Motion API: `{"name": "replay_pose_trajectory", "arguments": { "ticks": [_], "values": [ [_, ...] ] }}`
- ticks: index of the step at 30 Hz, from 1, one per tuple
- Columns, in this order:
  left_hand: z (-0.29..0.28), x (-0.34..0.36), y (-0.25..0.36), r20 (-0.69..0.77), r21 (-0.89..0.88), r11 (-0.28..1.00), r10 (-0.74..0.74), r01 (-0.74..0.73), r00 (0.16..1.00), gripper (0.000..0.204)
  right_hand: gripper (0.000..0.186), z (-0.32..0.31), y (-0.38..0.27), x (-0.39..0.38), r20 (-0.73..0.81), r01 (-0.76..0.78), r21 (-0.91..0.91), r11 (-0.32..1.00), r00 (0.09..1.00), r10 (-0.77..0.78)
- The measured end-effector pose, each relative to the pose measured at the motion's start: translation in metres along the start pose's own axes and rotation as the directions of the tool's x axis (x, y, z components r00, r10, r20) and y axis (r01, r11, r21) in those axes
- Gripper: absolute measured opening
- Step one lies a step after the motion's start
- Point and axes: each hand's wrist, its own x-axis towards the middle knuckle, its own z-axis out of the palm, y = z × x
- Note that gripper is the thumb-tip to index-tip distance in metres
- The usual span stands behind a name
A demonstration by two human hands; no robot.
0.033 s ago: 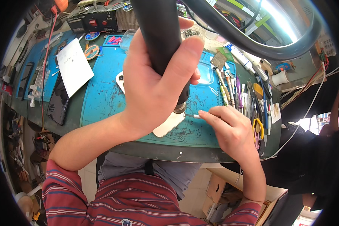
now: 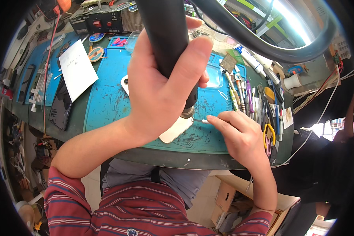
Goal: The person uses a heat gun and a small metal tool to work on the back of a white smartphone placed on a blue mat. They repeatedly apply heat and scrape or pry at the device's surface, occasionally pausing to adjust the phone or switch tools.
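Observation:
My left hand (image 2: pixel 165 90) is closed round a thick black cylindrical tool (image 2: pixel 161 27), whose metal nozzle (image 2: pixel 188 112) points down just over a white phone (image 2: pixel 174 133) lying on the blue mat (image 2: pixel 102 110). The phone's upper part, with a camera bump showing at its left, is mostly hidden by that hand. At the phone's right side my right hand (image 2: pixel 240 133) pinches a small white stick (image 2: pixel 205 121), whose far end reaches toward the nozzle and the phone's edge; whether it touches either I cannot tell.
Pens, tools and yellow-handled cutters (image 2: pixel 268 135) line the mat's right. A white card (image 2: pixel 78 70) and dark phone (image 2: pixel 59 114) lie left. A power unit (image 2: pixel 96 21) stands behind. A black looped tube (image 2: pixel 287 55) arches overhead. A dark-clothed person (image 2: pixel 322 165) is at the right.

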Motion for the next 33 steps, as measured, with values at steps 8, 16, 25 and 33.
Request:
{"name": "replay_pose_trajectory", "arguments": {
  "ticks": [8, 16, 25, 33],
  "values": [
    [-0.002, 0.009, 0.021, -0.014, -0.178, 0.983, 0.038, -0.040, 0.999, 0.039, 0.056, 0.007, -0.007, 0.004, 0.041, -0.008, 0.035, 0.999, 0.999, 0.007],
    [-0.011, 0.014, 0.032, 0.004, -0.181, 0.983, 0.038, -0.037, 0.999, 0.039, 0.039, 0.004, -0.012, 0.015, 0.077, -0.299, 0.323, 0.898, 0.954, 0.290],
    [-0.016, 0.014, 0.038, 0.023, -0.183, 0.983, 0.032, -0.027, 0.999, 0.038, 0.032, 0.027, -0.013, 0.036, 0.161, -0.436, 0.491, 0.754, 0.896, 0.413],
    [-0.015, 0.013, 0.038, 0.032, -0.180, 0.984, 0.025, -0.019, 0.999, 0.038, 0.025, 0.023, 0.017, 0.060, -0.236, -0.471, 0.333, 0.817, 0.797, 0.556]
  ]
}}
